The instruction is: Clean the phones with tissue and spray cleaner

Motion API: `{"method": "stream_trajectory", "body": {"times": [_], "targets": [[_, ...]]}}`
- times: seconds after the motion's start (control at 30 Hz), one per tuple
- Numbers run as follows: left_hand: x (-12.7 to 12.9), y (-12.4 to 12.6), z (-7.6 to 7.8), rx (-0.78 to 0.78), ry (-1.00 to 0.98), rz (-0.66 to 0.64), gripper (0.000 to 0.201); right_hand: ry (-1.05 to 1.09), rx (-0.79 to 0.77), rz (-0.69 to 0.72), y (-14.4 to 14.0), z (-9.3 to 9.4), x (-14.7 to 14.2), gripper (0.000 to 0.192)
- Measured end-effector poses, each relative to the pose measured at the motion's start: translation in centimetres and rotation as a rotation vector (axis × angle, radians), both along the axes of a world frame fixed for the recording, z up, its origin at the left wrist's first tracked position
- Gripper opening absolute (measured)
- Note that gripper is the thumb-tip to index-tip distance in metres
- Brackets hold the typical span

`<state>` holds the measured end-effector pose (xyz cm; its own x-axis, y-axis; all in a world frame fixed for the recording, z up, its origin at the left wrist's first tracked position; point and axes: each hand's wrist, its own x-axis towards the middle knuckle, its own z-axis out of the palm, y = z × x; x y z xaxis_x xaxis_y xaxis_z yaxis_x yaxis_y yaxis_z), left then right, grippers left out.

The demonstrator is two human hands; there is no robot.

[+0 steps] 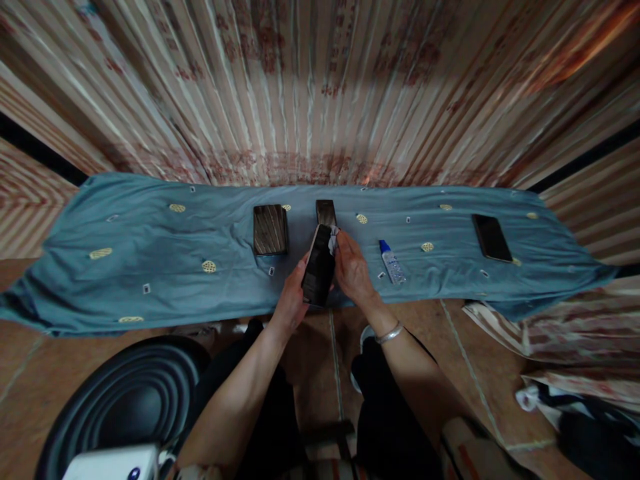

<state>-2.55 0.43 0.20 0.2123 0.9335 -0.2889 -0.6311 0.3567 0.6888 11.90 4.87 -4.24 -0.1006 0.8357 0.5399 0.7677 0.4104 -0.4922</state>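
Seen from the head camera, both forearms reach forward and a little inward from the bottom of the frame, meeting over the near edge of a long surface draped in a blue-grey cloth with small gold oval motifs (pixel 150 253).

The left hand (pixel 291 301) is curled around the lower left edge of a dark rectangular smartphone with a glossy black face (pixel 320 267), thumb up along its side, holding it tilted above the cloth edge with its top end pointing away from the person. The right hand (pixel 353 267) is bent at the wrist, fingers folded down and pressed against the phone's upper right corner, pinching a small white piece of cloth or wipe (pixel 333 240) there — what kind of material it is cannot be told. A silver bangle (pixel 389 333) sits on the right wrist.

On the surface beyond the hands lies a second dark phone-like slab (pixel 326 212), just past the top of the held phone. To its left lies a dark, reflective rectangular block with a striped sheen (pixel 270 230). To the right of the hands lies a small clear plastic bottle with a blue cap (pixel 391 261), on its side. Further right — well apart — lies another black smartphone, face up (pixel 492 238).

Behind the surface hangs a striped, patterned curtain (pixel 320 87). At lower left there is a round black ribbed object (pixel 125 400).
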Motion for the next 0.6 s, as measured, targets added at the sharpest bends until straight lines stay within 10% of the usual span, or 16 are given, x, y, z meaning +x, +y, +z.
{"method": "stream_trajectory", "body": {"times": [0.6], "targets": [[0.5,0.5,-0.7,0.086,-0.033,0.053,0.037,-0.083,-0.030,0.055,-1.1,0.5,-1.0,0.060]]}}
